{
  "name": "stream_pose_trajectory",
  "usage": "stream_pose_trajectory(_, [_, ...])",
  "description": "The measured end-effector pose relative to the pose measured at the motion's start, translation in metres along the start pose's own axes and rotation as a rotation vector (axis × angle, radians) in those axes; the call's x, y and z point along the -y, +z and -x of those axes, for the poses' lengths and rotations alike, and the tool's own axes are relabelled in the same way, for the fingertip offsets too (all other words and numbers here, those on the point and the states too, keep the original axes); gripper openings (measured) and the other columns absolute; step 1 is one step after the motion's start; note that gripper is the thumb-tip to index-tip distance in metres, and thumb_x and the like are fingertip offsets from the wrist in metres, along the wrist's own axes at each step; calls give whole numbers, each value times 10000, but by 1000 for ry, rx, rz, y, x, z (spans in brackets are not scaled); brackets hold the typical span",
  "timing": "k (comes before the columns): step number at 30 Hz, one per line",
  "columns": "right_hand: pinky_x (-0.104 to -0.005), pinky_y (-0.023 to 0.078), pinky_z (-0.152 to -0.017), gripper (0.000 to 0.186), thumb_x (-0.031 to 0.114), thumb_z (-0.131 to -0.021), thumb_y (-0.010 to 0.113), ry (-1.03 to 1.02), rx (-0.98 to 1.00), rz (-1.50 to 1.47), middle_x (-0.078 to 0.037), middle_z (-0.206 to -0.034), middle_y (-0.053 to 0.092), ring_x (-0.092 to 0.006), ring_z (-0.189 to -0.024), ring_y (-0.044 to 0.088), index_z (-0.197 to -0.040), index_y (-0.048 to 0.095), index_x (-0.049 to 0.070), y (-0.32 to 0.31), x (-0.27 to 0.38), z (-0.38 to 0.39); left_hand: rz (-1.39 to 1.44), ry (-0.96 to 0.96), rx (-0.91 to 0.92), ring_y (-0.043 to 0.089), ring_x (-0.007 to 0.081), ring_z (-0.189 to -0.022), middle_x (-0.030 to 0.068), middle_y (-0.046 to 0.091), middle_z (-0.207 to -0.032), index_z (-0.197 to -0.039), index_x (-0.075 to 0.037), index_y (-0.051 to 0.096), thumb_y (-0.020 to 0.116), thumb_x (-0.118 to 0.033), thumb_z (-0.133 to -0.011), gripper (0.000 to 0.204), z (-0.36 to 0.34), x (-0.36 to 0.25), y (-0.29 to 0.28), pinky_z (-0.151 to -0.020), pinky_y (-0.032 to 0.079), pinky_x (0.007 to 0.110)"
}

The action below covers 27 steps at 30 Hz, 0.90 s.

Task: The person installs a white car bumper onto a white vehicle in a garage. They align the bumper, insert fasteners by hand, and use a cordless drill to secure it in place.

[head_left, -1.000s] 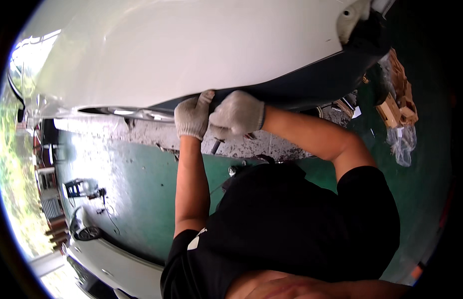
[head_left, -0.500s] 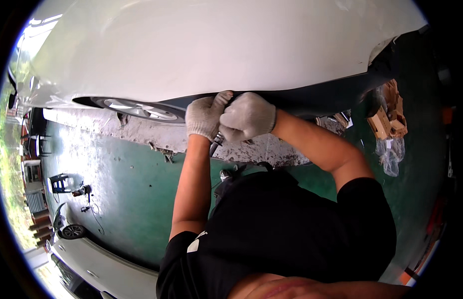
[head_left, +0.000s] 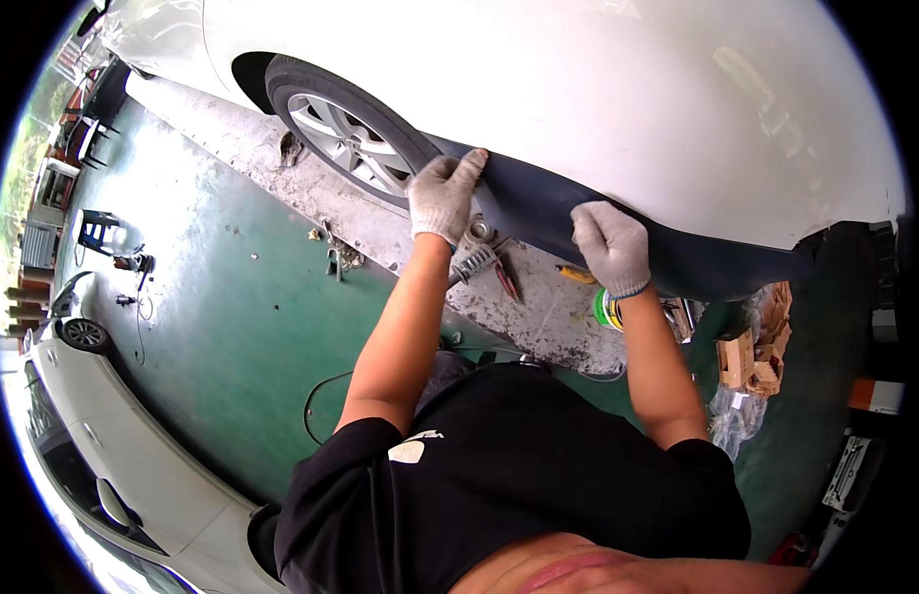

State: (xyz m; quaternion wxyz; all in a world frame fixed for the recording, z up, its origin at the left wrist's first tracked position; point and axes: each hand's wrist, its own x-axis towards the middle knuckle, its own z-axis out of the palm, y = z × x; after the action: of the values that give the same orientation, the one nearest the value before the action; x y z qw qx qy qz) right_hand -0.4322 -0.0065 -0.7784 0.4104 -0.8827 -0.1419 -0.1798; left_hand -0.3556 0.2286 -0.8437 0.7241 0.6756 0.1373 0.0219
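Observation:
In front of me is a white car body [head_left: 618,109] with dark lower trim [head_left: 538,203] along its bottom edge. My left hand [head_left: 443,198], in a pale knit glove, is at the front end of that trim beside the wheel [head_left: 355,139]. Its fingers are curled, and thumb and fingertips meet the seam between trim and white panel. My right hand [head_left: 615,247], also gloved, is closed in a fist against the trim farther right. What either hand holds, if anything, is hidden.
Under the car, a coil spring [head_left: 476,263], red-handled pliers [head_left: 507,281], a yellow tool [head_left: 575,273] and a green-and-white tub [head_left: 608,309] lie on a worn pale strip. Cardboard boxes [head_left: 738,358] lie at right. Another white car [head_left: 147,445] stands behind left; a stool [head_left: 98,230] is farther off.
My hands, which were together, have parted: the right has moved right along the trim, the left stays near the wheel. The view has turned, showing more of wheel and floor.

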Motion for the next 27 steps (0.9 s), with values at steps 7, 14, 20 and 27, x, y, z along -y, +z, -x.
stream_pose_trajectory(7, [-277, 495, -537, 312, 290, -1044, 661, 758, -185, -218, -70, -728, 712, -97, -570, 615, -1036, 747, -10, 17, 18, -6, 22, 266, 102, 650, 263, -1098, 201, 667, -1208, -1347, 105, 444, 968, -204, -757, 847, -27, -7, -13, -972, 558, 376])
stream_pose_trajectory(14, [-274, 523, -580, 365, 329, -1034, 697, 814, -264, -268, -94, -794, 727, -120, -624, 649, -1093, 740, -29, 25, 26, -3, 194, 242, 93, 513, 314, -1288, 209, 531, -1396, -1441, 104, 407, 990, -171, -697, 984, -16, -4, 6, -1182, 380, 422])
stream_pose_trajectory(20, [-261, 570, -599, 336, 317, -1050, 679, 761, -238, -137, -82, -891, 742, -133, -714, 725, -1167, 735, 8, 34, 26, -16, 364, 197, 62, 486, 306, -1330, 182, 499, -1435, -1474, 90, 391, 996, -246, -704, 1035, -13, -8, 15, -1191, 377, 437])
stream_pose_trajectory(27, [-307, 584, -676, 399, 355, -1066, 631, 701, -260, -243, -100, -901, 755, -152, -739, 719, -1106, 727, -31, 21, 20, 1, 262, 252, 92, 564, 294, -1261, 176, 556, -1431, -1485, 57, 421, 917, -96, -782, 874, -22, -6, 10, -1146, 428, 424])
